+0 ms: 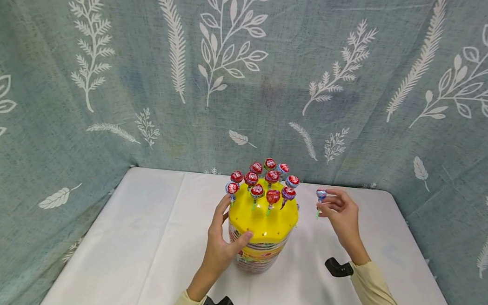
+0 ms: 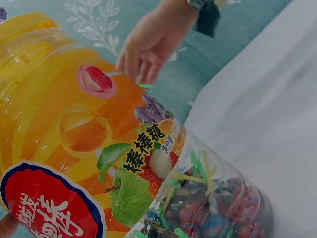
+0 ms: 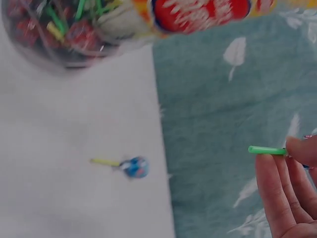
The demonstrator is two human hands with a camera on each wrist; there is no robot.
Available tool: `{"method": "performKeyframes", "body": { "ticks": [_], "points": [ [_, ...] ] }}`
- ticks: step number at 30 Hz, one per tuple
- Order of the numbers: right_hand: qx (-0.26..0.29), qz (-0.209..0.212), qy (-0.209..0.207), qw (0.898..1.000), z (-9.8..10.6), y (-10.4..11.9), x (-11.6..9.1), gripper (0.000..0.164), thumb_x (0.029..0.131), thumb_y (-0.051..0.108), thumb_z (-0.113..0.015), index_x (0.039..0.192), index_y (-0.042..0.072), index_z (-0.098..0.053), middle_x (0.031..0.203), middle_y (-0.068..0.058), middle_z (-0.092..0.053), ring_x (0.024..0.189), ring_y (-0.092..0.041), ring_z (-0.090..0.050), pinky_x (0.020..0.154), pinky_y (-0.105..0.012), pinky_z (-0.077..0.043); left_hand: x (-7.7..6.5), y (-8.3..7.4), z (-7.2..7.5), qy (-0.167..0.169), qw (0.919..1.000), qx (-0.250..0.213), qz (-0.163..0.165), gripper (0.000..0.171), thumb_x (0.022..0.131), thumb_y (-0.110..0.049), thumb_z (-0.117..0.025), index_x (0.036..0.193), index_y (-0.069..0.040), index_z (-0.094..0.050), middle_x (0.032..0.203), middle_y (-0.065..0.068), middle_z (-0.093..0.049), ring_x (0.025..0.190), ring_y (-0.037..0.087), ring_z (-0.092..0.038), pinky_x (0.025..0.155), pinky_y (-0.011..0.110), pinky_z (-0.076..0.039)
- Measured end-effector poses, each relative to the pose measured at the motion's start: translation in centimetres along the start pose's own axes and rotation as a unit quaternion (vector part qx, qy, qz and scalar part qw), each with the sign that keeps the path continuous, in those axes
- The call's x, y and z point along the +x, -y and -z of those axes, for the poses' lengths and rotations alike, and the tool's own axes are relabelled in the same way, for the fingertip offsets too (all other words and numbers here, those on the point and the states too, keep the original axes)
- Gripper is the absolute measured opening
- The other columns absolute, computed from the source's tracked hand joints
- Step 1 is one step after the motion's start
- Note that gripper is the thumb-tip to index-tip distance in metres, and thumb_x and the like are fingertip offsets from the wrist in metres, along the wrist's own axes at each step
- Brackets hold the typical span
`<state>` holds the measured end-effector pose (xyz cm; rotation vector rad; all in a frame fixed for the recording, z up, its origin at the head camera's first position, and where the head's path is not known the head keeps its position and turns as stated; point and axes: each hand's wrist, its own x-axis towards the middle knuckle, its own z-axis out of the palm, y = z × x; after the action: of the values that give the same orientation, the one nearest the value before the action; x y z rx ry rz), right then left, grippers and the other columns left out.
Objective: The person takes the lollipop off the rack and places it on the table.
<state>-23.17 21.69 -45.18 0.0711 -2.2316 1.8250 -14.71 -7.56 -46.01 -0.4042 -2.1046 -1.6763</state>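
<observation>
A big clear jar (image 2: pixel 233 183) with a yellow lid (image 1: pixel 260 223) stands on the white cloth. Several wrapped lollipops (image 1: pixel 272 176) stick up from the lid, their sticks downward. More lollipops (image 2: pixel 198 213) show through the jar's lower wall. My left hand (image 1: pixel 221 247) holds the jar from the left near its top, thumb at the front and fingers round the far side. To the right of the jar, my right hand (image 1: pixel 341 214) pinches a lollipop (image 1: pixel 321 194) with a blue wrapper. Its green stick (image 3: pixel 265 149) points down in the head view, apart from the lid.
In the right wrist view, a loose blue-wrapped lollipop (image 3: pixel 136 167) with a yellow stick lies on the white cloth (image 3: pixel 84 119). A grey-green curtain (image 1: pixel 269 79) with white leaf prints hangs behind the table and along both sides. Black wrist mounts (image 1: pixel 338 267) sit at both sleeves.
</observation>
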Motion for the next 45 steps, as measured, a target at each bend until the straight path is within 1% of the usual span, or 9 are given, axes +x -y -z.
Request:
{"method": "performKeyframes", "body": {
  "ticks": [4, 9, 12, 22, 27, 30, 33, 38, 45],
  "points": [
    [0.014, -0.003, 0.009, 1.0, 0.0, -2.5, 0.7, 0.043, 0.08, -0.002, -0.07, 0.119, -0.006, -0.053, 0.094, -0.026, -0.062, 0.071, -0.015, -0.067, 0.059, -0.031, -0.056, 0.0, -0.2, 0.0, 0.0, 1.0, -0.004, 0.0, 0.077, 0.081, -0.033, -0.067, 0.146, -0.028, -0.027, 0.152, -0.006, -0.027, 0.138, 0.019, -0.027, 0.104, 0.053, -0.03],
    [0.0, 0.005, 0.001, 1.0, 0.3, -11.7, 3.3, 0.044, 0.078, 0.01, -0.076, 0.118, 0.01, -0.057, 0.088, -0.008, -0.066, 0.07, -0.016, -0.068, 0.055, -0.03, -0.055, 0.0, -0.2, 0.0, 0.001, 1.0, -0.003, 0.005, 0.077, 0.081, -0.034, -0.067, 0.146, -0.028, -0.027, 0.152, -0.006, -0.027, 0.138, 0.018, -0.027, 0.105, 0.052, -0.03],
    [-0.021, -0.006, 0.002, 1.0, 0.1, -14.5, 3.9, 0.043, 0.079, 0.013, -0.076, 0.118, 0.012, -0.057, 0.087, -0.006, -0.065, 0.069, -0.017, -0.067, 0.054, -0.03, -0.055, 0.0, -0.2, 0.0, 0.001, 1.0, 0.0, 0.005, 0.077, 0.081, -0.035, -0.067, 0.147, -0.027, -0.027, 0.152, -0.005, -0.027, 0.138, 0.019, -0.027, 0.104, 0.053, -0.03],
    [-0.089, -0.108, 0.009, 0.99, -1.9, -8.3, 2.7, 0.04, 0.08, 0.0, -0.069, 0.117, -0.004, -0.054, 0.087, -0.015, -0.063, 0.067, -0.021, -0.064, 0.056, -0.041, -0.055, 0.2, 0.0, 0.2, 0.002, 0.9999, -0.007, -0.01, 0.078, 0.081, -0.032, -0.068, 0.147, -0.026, -0.027, 0.152, -0.005, -0.027, 0.137, 0.02, -0.028, 0.104, 0.053, -0.03],
    [-0.123, -0.159, 0.016, 0.979, -2.4, -8.9, 3.3, 0.04, 0.081, 0.001, -0.069, 0.118, -0.003, -0.054, 0.089, -0.016, -0.064, 0.063, -0.019, -0.063, 0.057, -0.042, -0.055, 0.2, 0.1, 0.1, 0.002, 0.9999, -0.007, -0.008, 0.077, 0.081, -0.033, -0.068, 0.147, -0.028, -0.028, 0.151, -0.007, -0.027, 0.137, 0.018, -0.028, 0.104, 0.053, -0.031],
    [-0.127, -0.189, 0.027, 0.973, -2.5, -9.5, 3.5, 0.042, 0.081, 0.003, -0.07, 0.12, -0.002, -0.054, 0.093, -0.019, -0.063, 0.063, -0.02, -0.062, 0.058, -0.028, -0.055, 0.1, 0.1, 0.1, 0.002, 1.0, -0.004, -0.009, 0.077, 0.081, -0.033, -0.067, 0.147, -0.028, -0.028, 0.151, -0.007, -0.027, 0.137, 0.018, -0.029, 0.103, 0.053, -0.031],
    [-0.152, -0.203, 0.039, 0.967, -2.5, -10.1, 3.6, 0.043, 0.081, 0.005, -0.07, 0.12, -0.002, -0.054, 0.092, -0.017, -0.063, 0.061, -0.019, -0.06, 0.057, -0.026, -0.054, 0.1, 0.1, 0.1, 0.002, 1.0, -0.004, -0.006, 0.077, 0.081, -0.033, -0.067, 0.146, -0.028, -0.028, 0.152, -0.006, -0.027, 0.137, 0.019, -0.028, 0.103, 0.053, -0.031],
    [-0.177, -0.194, 0.04, 0.964, -2.9, -10.9, 3.5, 0.042, 0.077, 0.002, -0.073, 0.115, -0.004, -0.056, 0.088, -0.018, -0.064, 0.058, -0.018, -0.06, 0.055, -0.028, -0.054, 0.0, 0.0, 0.1, 0.002, 1.0, -0.002, 0.001, 0.077, 0.081, -0.035, -0.067, 0.146, -0.028, -0.028, 0.152, -0.007, -0.027, 0.137, 0.018, -0.028, 0.104, 0.053, -0.031],
    [-0.206, -0.183, 0.039, 0.961, -3.2, -11.2, 3.4, 0.04, 0.079, 0.005, -0.072, 0.113, -0.003, -0.054, 0.09, -0.018, -0.062, 0.056, -0.018, -0.058, 0.048, -0.02, -0.05, 0.0, -0.3, 0.1, 0.0, 1.0, 0.0, -0.001, 0.077, 0.081, -0.036, -0.066, 0.147, -0.026, -0.028, 0.152, -0.005, -0.027, 0.137, 0.019, -0.029, 0.103, 0.054, -0.031]
  ]
}}
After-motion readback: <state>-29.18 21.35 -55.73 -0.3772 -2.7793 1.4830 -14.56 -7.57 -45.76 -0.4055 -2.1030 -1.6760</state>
